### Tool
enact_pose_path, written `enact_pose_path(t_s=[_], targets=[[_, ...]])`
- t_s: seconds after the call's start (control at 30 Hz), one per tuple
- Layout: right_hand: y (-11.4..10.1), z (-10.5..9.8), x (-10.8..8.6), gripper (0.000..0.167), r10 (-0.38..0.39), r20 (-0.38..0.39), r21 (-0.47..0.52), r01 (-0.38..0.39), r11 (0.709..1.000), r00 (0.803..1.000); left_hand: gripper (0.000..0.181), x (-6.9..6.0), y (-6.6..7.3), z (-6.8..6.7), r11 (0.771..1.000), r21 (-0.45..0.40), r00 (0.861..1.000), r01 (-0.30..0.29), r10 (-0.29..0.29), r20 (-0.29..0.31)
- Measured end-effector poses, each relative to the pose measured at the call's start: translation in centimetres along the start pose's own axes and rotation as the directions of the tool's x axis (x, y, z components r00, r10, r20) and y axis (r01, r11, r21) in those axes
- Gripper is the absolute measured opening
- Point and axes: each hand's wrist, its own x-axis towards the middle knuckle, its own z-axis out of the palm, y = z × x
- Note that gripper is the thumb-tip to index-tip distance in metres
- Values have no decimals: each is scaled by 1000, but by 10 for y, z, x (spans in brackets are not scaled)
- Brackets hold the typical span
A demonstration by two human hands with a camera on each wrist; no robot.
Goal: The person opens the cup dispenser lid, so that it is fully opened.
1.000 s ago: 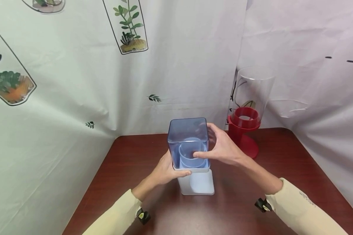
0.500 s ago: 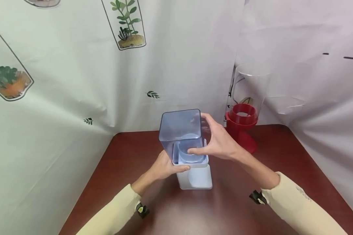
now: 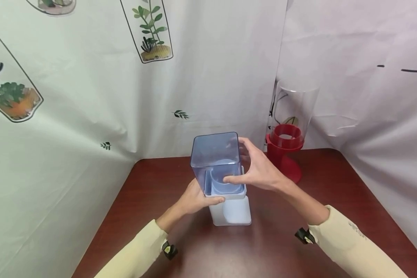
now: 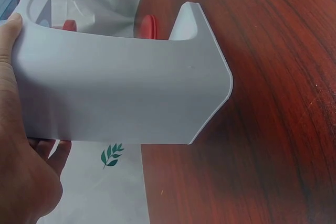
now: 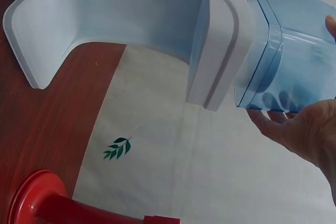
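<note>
The left hand point(image 3: 194, 198) grips one white dispenser stand point(image 4: 121, 82) by its head: the thumb lies along the front edge, and fingers show on the opposite side. The stand is upright, with its foot on the counter point(image 3: 250, 255). Right above the stand, the right hand point(image 3: 262, 170) holds one translucent blue square container point(image 3: 215, 152), its thumb on the near wall and its fingers spread around the right side, parted by the container's width. The container leans relative to the stand's head; the right wrist view shows a gap between them along one side, while contact at the opposite side cannot be made out. A round form shows through the blue plastic.

Behind the stand and to its right is one red dispenser stand point(image 3: 281, 156), well apart from both hands, bearing one clear cylinder point(image 3: 297, 106). Two cream sleeves point(image 3: 354, 241) reach in from the stand's near side, and a plant-printed cloth point(image 3: 222, 85) hangs behind it.
</note>
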Motion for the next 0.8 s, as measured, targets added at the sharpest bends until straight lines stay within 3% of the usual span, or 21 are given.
enact_pose_path(t_s=[0.37,0.57,0.8], targets=[[2,-9,-8,96,37,-24,16,-37,999,999,106,-3,-2,2,993,-99,998,59,-62,-29],[3,-15,-14,96,49,-45,25,-48,999,998,102,-4,0,1,990,-81,992,118,-120,-32],[2,-19,-17,93,50,-75,73,-44,996,996,106,-3,2,1,988,-85,991,127,-130,-30]])
